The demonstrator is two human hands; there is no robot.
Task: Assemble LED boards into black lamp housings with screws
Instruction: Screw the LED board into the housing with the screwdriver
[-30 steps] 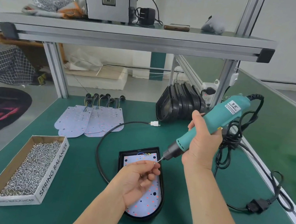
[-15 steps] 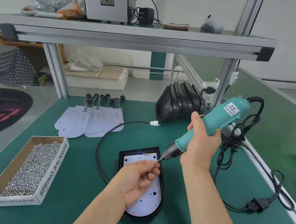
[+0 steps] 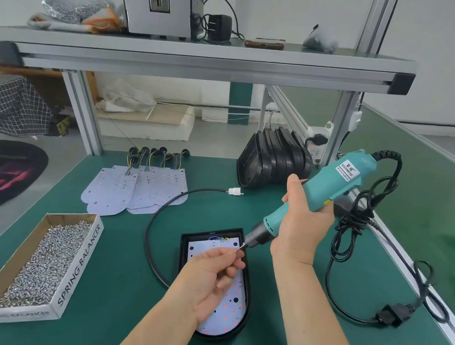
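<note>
A black lamp housing (image 3: 244, 316) lies on the green mat near the front, with a white LED board (image 3: 230, 307) seated inside it. My left hand (image 3: 211, 277) hovers over the board and pinches a small screw (image 3: 237, 250) at its fingertips. My right hand (image 3: 302, 229) grips a teal electric screwdriver (image 3: 323, 196), tilted down to the left, its bit tip touching the screw. A black cable (image 3: 160, 212) with a white plug loops out from the housing.
A cardboard box of several screws (image 3: 44, 265) sits at the front left. Spare LED boards (image 3: 134, 190) lie behind it, and a stack of black housings (image 3: 273, 158) leans at the back. The screwdriver cord (image 3: 356, 252) coils at right. An aluminium shelf frame (image 3: 196, 60) spans overhead.
The screwdriver and both hands have barely shifted; the bit tip stays at the screw held in my left fingers.
</note>
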